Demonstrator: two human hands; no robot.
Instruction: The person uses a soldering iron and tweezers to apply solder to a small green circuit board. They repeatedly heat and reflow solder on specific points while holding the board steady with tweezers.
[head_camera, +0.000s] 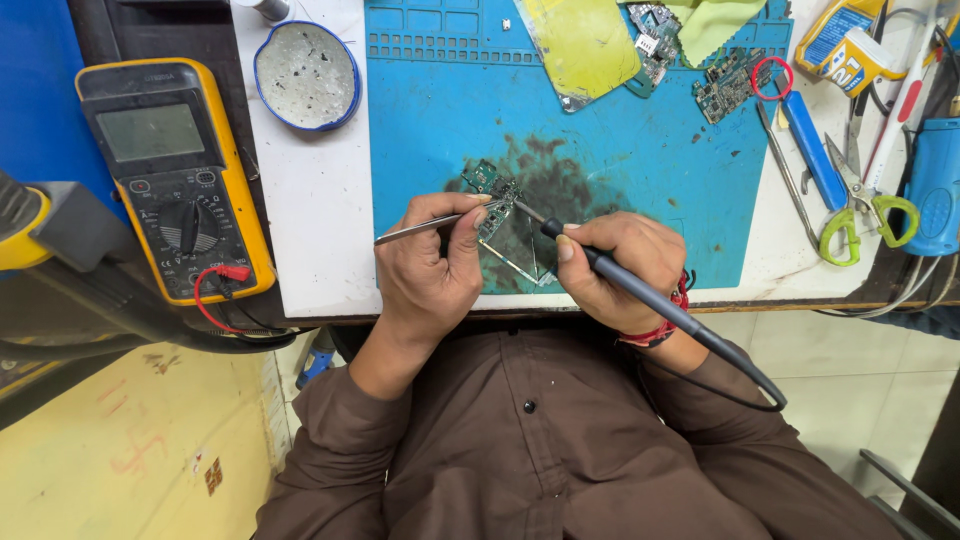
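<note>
My left hand (428, 262) pinches tweezers (432, 226) to steady the circuit board (497, 205) while my right hand (612, 268) grips the soldering iron (640, 290) pen-style for control.

**Colours across a repair bench**

A bright blue work mat (640, 170) carries a dark sooty stain at its centre, under a green circuit board (497, 195). The bench (315, 230) beside it is white. A yellow multimeter (175, 180) has a black dial, grey screen and red lead. The soldering iron (640, 290) is black, the tweezers (425, 228) silver. Scissors (868, 210) have lime-green handles. The sleeves (520, 450) are brown; a red thread (672, 315) circles one wrist.
</note>
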